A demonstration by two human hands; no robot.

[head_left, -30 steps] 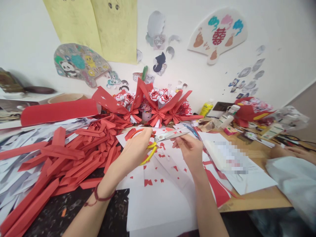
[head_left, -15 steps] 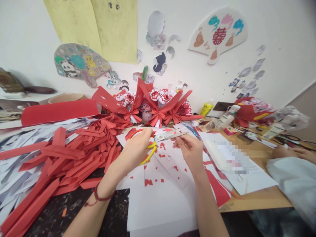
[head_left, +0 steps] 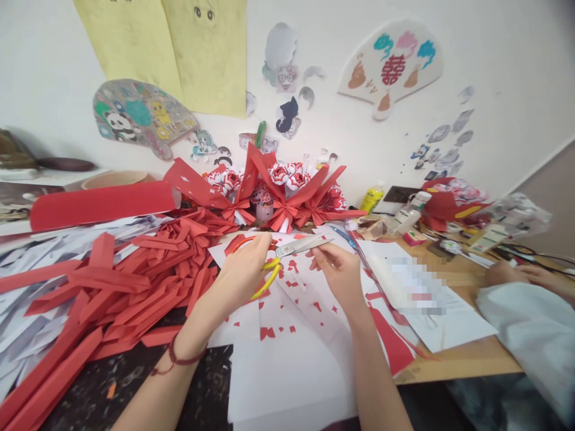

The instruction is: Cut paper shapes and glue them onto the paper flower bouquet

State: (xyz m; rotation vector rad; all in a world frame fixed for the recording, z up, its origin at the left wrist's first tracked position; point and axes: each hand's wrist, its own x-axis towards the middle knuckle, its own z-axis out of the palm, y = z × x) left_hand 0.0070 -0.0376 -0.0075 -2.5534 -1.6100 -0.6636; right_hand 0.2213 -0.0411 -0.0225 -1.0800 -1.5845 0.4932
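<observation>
- Your scissors (head_left: 294, 246) have yellow handles and silver blades, nearly together. They are held about level over the desk's middle, with the tips pointing right.
- Your left hand (head_left: 245, 269) grips their handles.

Yellow-handled scissors (head_left: 287, 254), red scraps (head_left: 268, 332).

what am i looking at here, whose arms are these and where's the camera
There is no machine: the camera sits on a person's head and looks down at their own two bare arms. The left hand holds scissors with yellow handles; the right hand is at the blades, and what it pinches is too small to tell. Under them lie white sheets dotted with red scraps. A heap of red paper strips lies to the left, red paper bouquets stand by the wall, and another person's hand rests at the right.
</observation>
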